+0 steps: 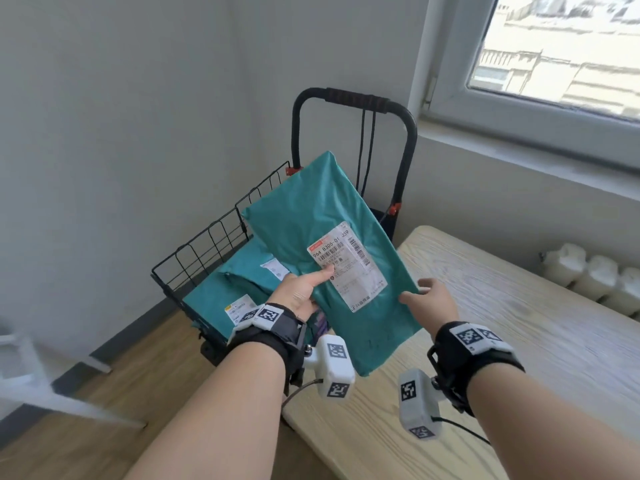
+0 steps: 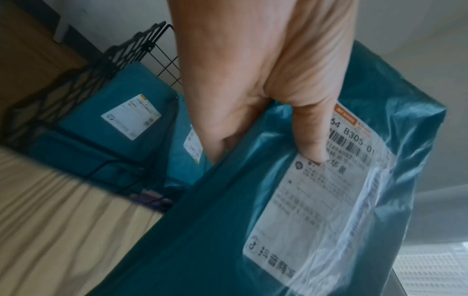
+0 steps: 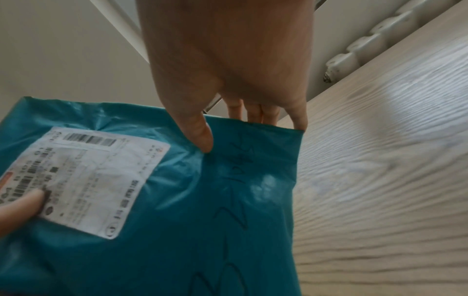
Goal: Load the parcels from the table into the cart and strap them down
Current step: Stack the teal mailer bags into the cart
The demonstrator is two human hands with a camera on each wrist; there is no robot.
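Both hands hold one teal parcel [image 1: 322,244] in the air, tilted, its far end over the cart [image 1: 214,244] and its near end over the edge of the table [image 1: 519,334]. Left hand [image 1: 301,289] pinches the parcel's left edge: the thumb presses on the white shipping label [image 1: 346,268] while the other fingers go underneath, as the left wrist view shows plainly. Right hand [image 1: 429,299] takes the right edge, thumb on top of the teal wrapping and the four fingers tucked behind it; the right wrist view shows the thumb tip denting the plastic beside some handwritten black marks [image 3: 235,190].

Largest in the room, the pale wood-grain table fills the lower right of the head view. Next to it, at the table's left corner, stands the black wire cart, with a tall black handle [image 1: 353,102] rising near the wall and two thin black cords [image 1: 367,143] hanging from the handle bar. Inside the cart's basket lie two more teal parcels [image 1: 211,292], each with its own white label, one partly over the other. A window [image 1: 554,46] sits above the table on the right wall, and a white radiator [image 1: 595,271] runs below it beyond the table's far edge. Wooden flooring [image 1: 121,375] shows at lower left.
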